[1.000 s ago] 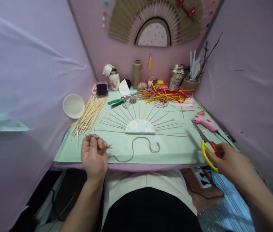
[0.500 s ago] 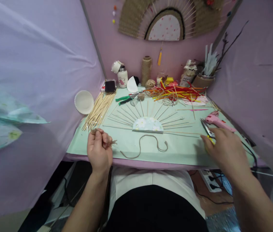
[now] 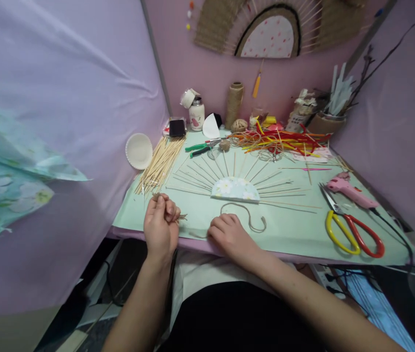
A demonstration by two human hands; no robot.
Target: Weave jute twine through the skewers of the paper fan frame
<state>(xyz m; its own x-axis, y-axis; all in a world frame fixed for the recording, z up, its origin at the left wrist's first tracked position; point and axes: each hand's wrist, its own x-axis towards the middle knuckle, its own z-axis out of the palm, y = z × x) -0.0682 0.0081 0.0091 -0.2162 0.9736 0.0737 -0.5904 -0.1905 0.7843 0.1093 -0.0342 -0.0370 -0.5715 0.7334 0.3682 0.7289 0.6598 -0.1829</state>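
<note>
My left hand (image 3: 161,222) is closed on a small bunch of brown twine (image 3: 182,216), whose cut ends poke out past the fingers. Over the table's front edge, my right hand (image 3: 231,237) rests low with its fingers bent, right by a loose length of twine (image 3: 249,220) that curves across the table. Its fingertips are partly hidden, so I cannot tell whether they pinch the twine. Just beyond lies a half-round piece covered in floral cloth (image 3: 235,189), with thin sticks (image 3: 196,172) fanning out from it.
Scissors (image 3: 352,232) with yellow and red handles lie at the right beside a pink glue gun (image 3: 352,190). Bamboo sticks (image 3: 161,164) and a white paper dish (image 3: 139,151) are on the left. Pliers (image 3: 200,148), coloured strips (image 3: 284,142) and a twine spool (image 3: 234,105) stand farther back.
My right hand has let go of the scissors, leaving them on the table, and has moved left to the loose twine. My left hand keeps its hold on the bunch.
</note>
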